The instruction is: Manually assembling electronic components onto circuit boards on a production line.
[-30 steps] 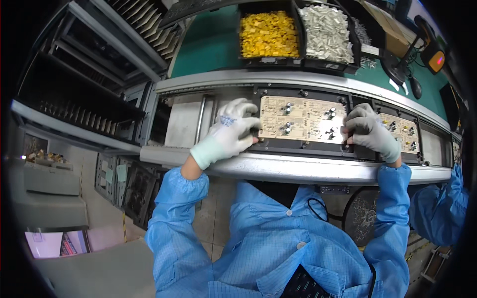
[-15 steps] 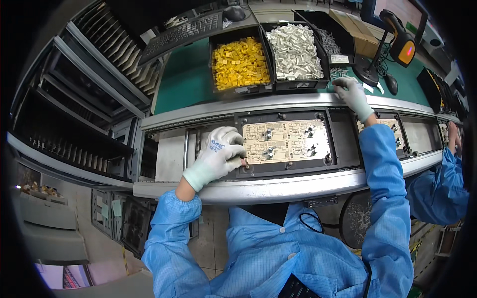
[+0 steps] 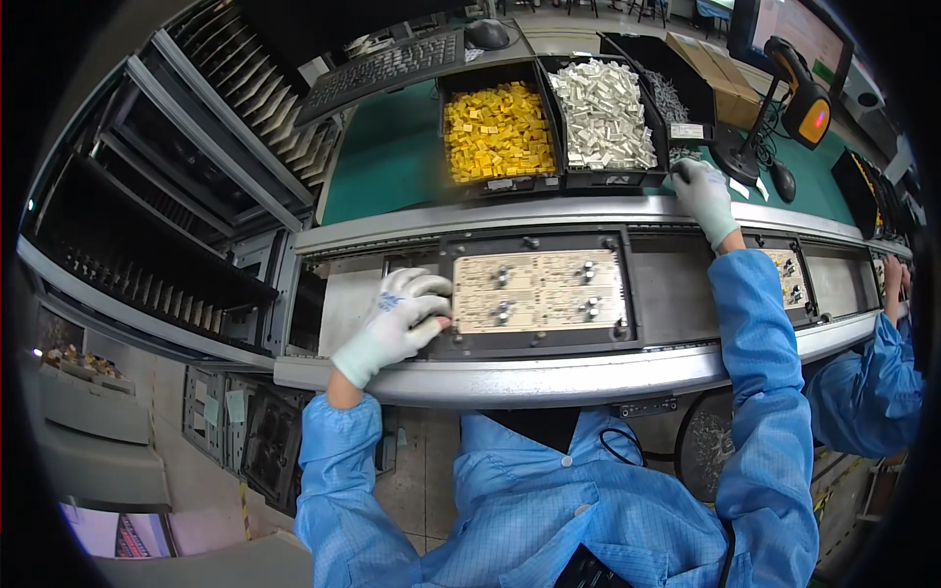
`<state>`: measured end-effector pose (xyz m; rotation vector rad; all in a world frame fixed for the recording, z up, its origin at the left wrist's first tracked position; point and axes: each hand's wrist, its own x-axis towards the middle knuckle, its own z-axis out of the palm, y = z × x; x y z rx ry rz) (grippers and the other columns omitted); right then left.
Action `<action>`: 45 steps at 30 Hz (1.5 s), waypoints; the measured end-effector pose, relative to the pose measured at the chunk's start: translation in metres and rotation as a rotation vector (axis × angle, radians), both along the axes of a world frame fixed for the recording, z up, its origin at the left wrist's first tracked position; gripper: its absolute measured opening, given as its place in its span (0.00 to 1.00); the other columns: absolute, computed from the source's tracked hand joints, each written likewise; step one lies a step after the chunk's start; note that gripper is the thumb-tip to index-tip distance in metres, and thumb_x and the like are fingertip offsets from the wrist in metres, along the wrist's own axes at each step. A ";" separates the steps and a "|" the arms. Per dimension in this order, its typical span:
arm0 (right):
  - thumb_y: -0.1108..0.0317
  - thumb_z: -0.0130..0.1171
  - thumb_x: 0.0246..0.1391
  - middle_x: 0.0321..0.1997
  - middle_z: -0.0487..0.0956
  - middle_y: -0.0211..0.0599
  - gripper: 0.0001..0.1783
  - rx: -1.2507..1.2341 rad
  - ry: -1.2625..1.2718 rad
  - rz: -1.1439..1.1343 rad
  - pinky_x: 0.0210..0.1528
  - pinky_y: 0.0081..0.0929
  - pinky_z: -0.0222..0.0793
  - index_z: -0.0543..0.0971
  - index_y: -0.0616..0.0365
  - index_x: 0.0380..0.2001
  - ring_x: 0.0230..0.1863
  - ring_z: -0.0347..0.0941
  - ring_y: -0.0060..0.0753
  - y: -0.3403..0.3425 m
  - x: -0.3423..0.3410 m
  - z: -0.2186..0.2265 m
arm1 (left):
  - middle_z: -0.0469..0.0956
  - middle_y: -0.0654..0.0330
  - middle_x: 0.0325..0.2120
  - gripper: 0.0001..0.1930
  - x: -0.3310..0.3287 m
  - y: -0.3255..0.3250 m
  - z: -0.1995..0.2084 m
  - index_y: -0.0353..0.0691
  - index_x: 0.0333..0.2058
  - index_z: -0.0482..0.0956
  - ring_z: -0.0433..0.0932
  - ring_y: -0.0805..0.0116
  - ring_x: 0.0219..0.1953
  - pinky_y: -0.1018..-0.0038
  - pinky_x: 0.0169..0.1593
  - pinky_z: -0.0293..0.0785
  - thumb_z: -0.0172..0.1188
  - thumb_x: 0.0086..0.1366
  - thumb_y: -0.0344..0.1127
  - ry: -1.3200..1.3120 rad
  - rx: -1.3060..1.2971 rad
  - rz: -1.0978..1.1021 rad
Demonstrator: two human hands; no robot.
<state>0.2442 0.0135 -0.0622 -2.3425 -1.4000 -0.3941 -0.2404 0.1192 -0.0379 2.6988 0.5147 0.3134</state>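
Both my hands wear white gloves. My left hand (image 3: 397,316) grips the left edge of a black carrier frame (image 3: 544,343) on the conveyor, its fingers curled and a bare thumb tip showing. In the frame lies a tan circuit board panel (image 3: 542,294) with several small round black components standing on it. My right hand (image 3: 706,199) is over the far rail, beside a small pile of grey metal parts (image 3: 684,154). Its fingers are bent together over the bench edge; what they hold, if anything, is too small to make out.
Behind the far rail (image 3: 470,214) stand black bins of yellow blocks (image 3: 498,132), white blocks (image 3: 601,116) and grey parts (image 3: 668,98). A scanner (image 3: 809,113) on a stand is at right. Another board (image 3: 787,274) sits on the conveyor near another person's hand (image 3: 892,284). Racks (image 3: 147,265) stand at left.
The carrier frame with its board has slid left along the conveyor, my left hand moving with it. My right hand stays by the grey parts, its fingers drawn in. The view has shifted slightly.
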 end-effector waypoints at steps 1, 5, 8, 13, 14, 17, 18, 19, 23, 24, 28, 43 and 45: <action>0.62 0.58 0.54 0.28 0.81 0.36 0.11 0.234 0.181 0.150 0.36 0.29 0.70 0.80 0.60 0.31 0.30 0.77 0.36 -0.005 0.002 0.001 | 0.74 0.63 0.48 0.08 -0.006 0.002 0.000 0.44 0.35 0.80 0.62 0.53 0.59 0.59 0.65 0.51 0.61 0.57 0.38 0.017 0.024 0.012; 0.57 0.59 0.57 0.26 0.79 0.28 0.14 0.360 1.054 0.235 0.28 0.15 0.61 0.79 0.57 0.28 0.26 0.71 0.15 -0.042 0.011 0.024 | 0.75 0.60 0.48 0.09 -0.006 -0.006 -0.001 0.41 0.35 0.80 0.64 0.53 0.58 0.61 0.64 0.54 0.61 0.57 0.38 -0.011 -0.011 0.124; 0.58 0.60 0.57 0.26 0.78 0.27 0.14 0.100 1.038 0.213 0.30 0.14 0.62 0.79 0.59 0.30 0.27 0.70 0.14 -0.046 0.007 0.028 | 0.75 0.58 0.46 0.10 0.008 -0.012 0.006 0.40 0.35 0.80 0.67 0.55 0.56 0.60 0.63 0.56 0.62 0.56 0.37 -0.044 0.031 0.142; 0.64 0.63 0.55 0.29 0.80 0.31 0.14 0.203 0.941 0.263 0.37 0.20 0.68 0.80 0.67 0.33 0.32 0.73 0.19 -0.037 0.012 0.002 | 0.75 0.56 0.47 0.13 0.043 -0.007 0.001 0.38 0.39 0.79 0.69 0.53 0.56 0.62 0.62 0.59 0.63 0.56 0.35 -0.112 0.213 0.077; 0.64 0.62 0.55 0.30 0.80 0.31 0.13 0.180 0.946 0.235 0.37 0.20 0.68 0.80 0.67 0.33 0.32 0.73 0.19 -0.037 0.013 0.003 | 0.76 0.56 0.47 0.12 0.049 -0.007 0.003 0.37 0.38 0.79 0.69 0.54 0.55 0.62 0.61 0.60 0.63 0.56 0.35 -0.131 0.209 0.050; 0.65 0.62 0.55 0.30 0.81 0.31 0.12 0.161 1.005 0.222 0.38 0.19 0.69 0.80 0.67 0.33 0.32 0.73 0.19 -0.040 0.008 0.011 | 0.76 0.56 0.46 0.11 0.064 -0.008 0.011 0.37 0.37 0.79 0.70 0.54 0.55 0.62 0.61 0.60 0.64 0.55 0.34 -0.159 0.213 0.011; 0.66 0.61 0.55 0.31 0.81 0.31 0.12 0.168 1.058 0.236 0.37 0.19 0.69 0.80 0.67 0.33 0.32 0.73 0.19 -0.040 0.006 0.012 | 0.76 0.56 0.46 0.11 0.068 -0.007 0.013 0.37 0.36 0.79 0.70 0.54 0.55 0.61 0.60 0.61 0.64 0.55 0.34 -0.171 0.223 -0.003; 0.66 0.61 0.55 0.31 0.81 0.31 0.12 0.167 1.058 0.232 0.37 0.19 0.69 0.80 0.67 0.33 0.32 0.73 0.19 -0.041 0.008 0.010 | 0.76 0.56 0.46 0.11 0.074 -0.007 0.013 0.37 0.36 0.79 0.70 0.54 0.55 0.61 0.60 0.61 0.64 0.55 0.34 -0.171 0.220 -0.005; 0.67 0.59 0.57 0.32 0.80 0.29 0.11 0.098 0.948 0.310 0.40 0.18 0.69 0.78 0.65 0.34 0.33 0.73 0.17 -0.040 0.010 0.008 | 0.76 0.54 0.45 0.09 0.101 0.003 0.016 0.36 0.34 0.79 0.70 0.52 0.53 0.61 0.58 0.63 0.63 0.54 0.32 -0.283 0.284 -0.041; 0.67 0.59 0.57 0.32 0.80 0.28 0.10 0.080 0.927 0.317 0.40 0.18 0.69 0.78 0.66 0.34 0.34 0.73 0.17 -0.040 0.008 0.008 | 0.76 0.54 0.45 0.09 0.108 0.006 0.017 0.36 0.34 0.79 0.71 0.52 0.53 0.61 0.58 0.63 0.63 0.54 0.32 -0.312 0.283 -0.043; 0.69 0.60 0.56 0.32 0.79 0.33 0.09 0.041 0.788 0.209 0.41 0.22 0.69 0.77 0.66 0.33 0.35 0.74 0.24 -0.035 0.013 -0.004 | 0.75 0.53 0.46 0.08 0.125 0.019 0.022 0.36 0.33 0.79 0.71 0.53 0.53 0.61 0.57 0.64 0.62 0.55 0.32 -0.334 0.273 -0.046; 0.70 0.58 0.50 0.32 0.72 0.42 0.06 0.104 -0.226 0.197 0.44 0.42 0.65 0.73 0.59 0.28 0.43 0.67 0.47 -0.043 -0.027 -0.010 | 0.76 0.58 0.43 0.08 0.145 0.048 0.012 0.42 0.32 0.80 0.70 0.56 0.53 0.60 0.58 0.61 0.63 0.55 0.37 -0.455 0.489 0.199; 0.70 0.58 0.52 0.34 0.76 0.43 0.06 0.098 -0.146 0.143 0.44 0.37 0.67 0.76 0.61 0.31 0.42 0.71 0.45 -0.045 -0.031 -0.005 | 0.76 0.59 0.42 0.08 0.158 0.054 0.016 0.43 0.32 0.81 0.70 0.56 0.53 0.60 0.58 0.61 0.64 0.54 0.37 -0.430 0.530 0.253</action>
